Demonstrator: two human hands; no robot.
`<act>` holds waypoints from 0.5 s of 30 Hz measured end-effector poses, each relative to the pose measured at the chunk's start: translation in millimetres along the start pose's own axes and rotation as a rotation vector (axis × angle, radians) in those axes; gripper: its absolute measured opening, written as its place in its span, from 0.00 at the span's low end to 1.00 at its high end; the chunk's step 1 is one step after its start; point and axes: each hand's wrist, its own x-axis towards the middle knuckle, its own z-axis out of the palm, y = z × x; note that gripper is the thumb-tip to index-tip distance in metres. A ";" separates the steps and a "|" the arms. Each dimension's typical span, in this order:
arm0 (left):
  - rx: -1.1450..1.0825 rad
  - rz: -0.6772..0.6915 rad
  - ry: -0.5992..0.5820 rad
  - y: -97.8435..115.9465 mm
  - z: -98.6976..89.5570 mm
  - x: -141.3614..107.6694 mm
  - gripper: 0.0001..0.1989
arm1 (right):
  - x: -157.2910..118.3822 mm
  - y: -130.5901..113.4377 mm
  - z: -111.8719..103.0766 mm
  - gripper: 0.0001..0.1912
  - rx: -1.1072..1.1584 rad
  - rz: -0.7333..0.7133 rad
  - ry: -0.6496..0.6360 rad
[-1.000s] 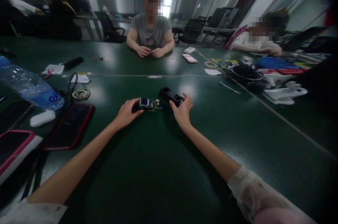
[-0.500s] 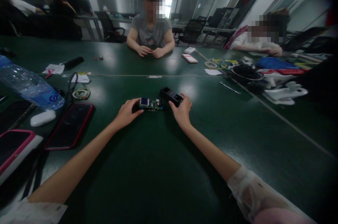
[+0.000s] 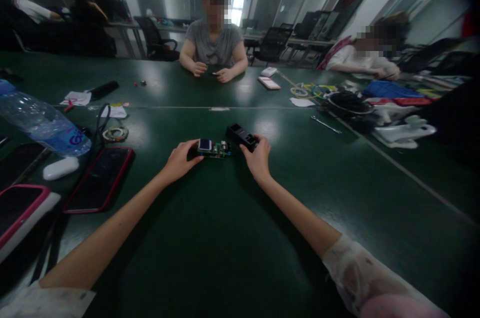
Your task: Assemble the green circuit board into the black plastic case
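Observation:
A green circuit board (image 3: 218, 148) with a small dark square screen is pinched at its left end between the thumb and fingers of my left hand (image 3: 182, 159). My right hand (image 3: 258, 158) grips the near right end of a black plastic case (image 3: 240, 135), which has openings in its upper face. Case and board are close together over the middle of the dark green table (image 3: 210, 223), with a narrow gap between them. Whether either one rests on the tabletop I cannot tell.
On the left lie a red-edged phone (image 3: 99, 178), a water bottle (image 3: 45, 120), a white earbud case (image 3: 61, 168) and a bracelet (image 3: 115, 133). To the right are a wrench (image 3: 325, 124) and a heap of cables (image 3: 347, 100). A person (image 3: 214, 40) sits opposite.
My hands, the board and the case have hardly moved. The fingers of my right hand have shifted slightly on the case. Across the table, the person's hands have moved apart.

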 end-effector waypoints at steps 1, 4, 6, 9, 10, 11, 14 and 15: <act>0.004 0.004 0.002 0.0 0.0 0.0 0.26 | 0.1 0.5 0.2 0.23 -0.003 0.004 -0.003; 0.003 0.010 -0.003 1.2 -0.9 -1.0 0.26 | -0.1 1.8 0.7 0.24 -0.001 0.010 -0.016; -0.004 0.002 -0.007 2.3 -1.7 -1.8 0.25 | -0.1 2.6 1.3 0.23 0.014 0.004 -0.017; -0.011 -0.004 -0.010 2.7 -2.3 -2.0 0.25 | 0.6 3.7 3.1 0.22 0.046 -0.013 -0.024; -0.012 -0.004 -0.010 2.5 -2.2 -1.8 0.26 | 0.9 3.7 3.8 0.22 0.059 -0.018 -0.030; -0.012 -0.005 -0.011 2.1 -2.1 -1.5 0.26 | 1.0 3.3 4.4 0.22 0.074 -0.023 -0.035; -0.014 -0.004 -0.012 1.4 -1.5 -1.0 0.26 | -0.1 -2.2 3.3 0.24 0.139 -0.055 -0.044; -0.014 0.000 -0.007 1.4 -1.3 -0.9 0.26 | -1.2 -5.6 1.7 0.25 0.167 -0.075 -0.050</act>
